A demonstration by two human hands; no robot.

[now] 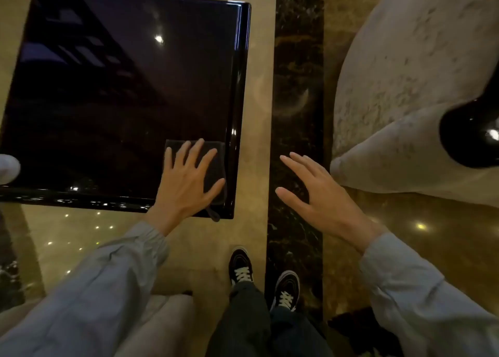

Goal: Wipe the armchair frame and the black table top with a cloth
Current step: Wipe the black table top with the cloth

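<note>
Table-wiping step: black table top (121, 92) at left, left hand (186, 184) fingers spread, pressing dark cloth (213, 165) flat on its near right corner, next likely sweeping across the unwiped surface; right hand (318, 194) spread, empty, beside armchair (405, 86).

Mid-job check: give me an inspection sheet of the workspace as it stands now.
Surface: glossy black table top, bare apart from the cloth.
Job's things: dark cloth flat at the table's near right corner; armchair to the right.
Clutter: nothing seen.
Hands: left hand spread flat on the cloth; right hand open, empty, over the floor.
Cables: nothing seen.
Surroundings: polished marble floor; the person's sneakers below.
</note>
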